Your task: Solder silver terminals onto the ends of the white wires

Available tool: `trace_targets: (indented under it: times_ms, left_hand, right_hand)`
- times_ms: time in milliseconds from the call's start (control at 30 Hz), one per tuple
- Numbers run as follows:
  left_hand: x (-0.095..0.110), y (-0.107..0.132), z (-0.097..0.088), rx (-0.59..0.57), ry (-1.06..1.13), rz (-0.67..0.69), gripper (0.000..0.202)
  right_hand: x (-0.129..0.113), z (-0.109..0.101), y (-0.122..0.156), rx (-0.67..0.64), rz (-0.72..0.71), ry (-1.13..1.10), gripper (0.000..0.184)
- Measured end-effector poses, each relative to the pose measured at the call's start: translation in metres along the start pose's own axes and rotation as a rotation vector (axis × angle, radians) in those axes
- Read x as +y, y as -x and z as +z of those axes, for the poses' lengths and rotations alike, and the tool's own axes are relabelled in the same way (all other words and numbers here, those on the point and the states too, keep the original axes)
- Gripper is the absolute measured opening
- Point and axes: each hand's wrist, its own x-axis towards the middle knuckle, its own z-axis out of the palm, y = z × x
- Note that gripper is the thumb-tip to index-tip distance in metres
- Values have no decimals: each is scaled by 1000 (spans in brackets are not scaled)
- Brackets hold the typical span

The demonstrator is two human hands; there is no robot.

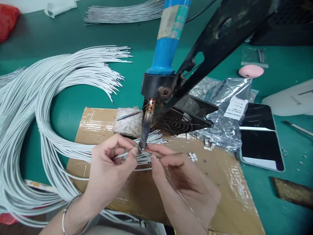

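A blue-handled soldering iron (164, 54) is clamped above the work, its dark tip (144, 130) pointing down between my hands. My left hand (110, 169) is closed in a pinch on a white cable (120, 156), holding its end right by the tip. From the other side my right hand (188, 186) pinches a thin solder wire (180, 195), whose front end reaches the same spot. Fingertips and iron partly hide the joint there. Under both hands lie the ends of more white cables (144, 160), on a piece of brown cardboard (220, 192).
A large looped bundle of white cables (46, 91) fills the left. Behind the iron are a grey pad (126, 127), a black fan (176, 122) and a black bracket arm (220, 36). To the right lie a plastic bag (220, 120), small metal pieces (192, 156) and a phone (260, 143).
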Motion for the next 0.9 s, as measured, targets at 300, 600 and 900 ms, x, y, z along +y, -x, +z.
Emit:
trace_targets:
  times_ms: [300, 600, 900]
  left_hand:
    - [0, 0, 0, -1, 8, -12, 15]
    - [3, 0, 1, 7, 3, -4, 15]
    - [2, 1, -1, -13, 10, -40, 16]
  right_hand:
    - [-1, -1, -1, -4, 24, 14, 18]
    - [-1, -1, 0, -15, 16, 17, 17]
    - [1, -1, 0, -12, 16, 17, 16]
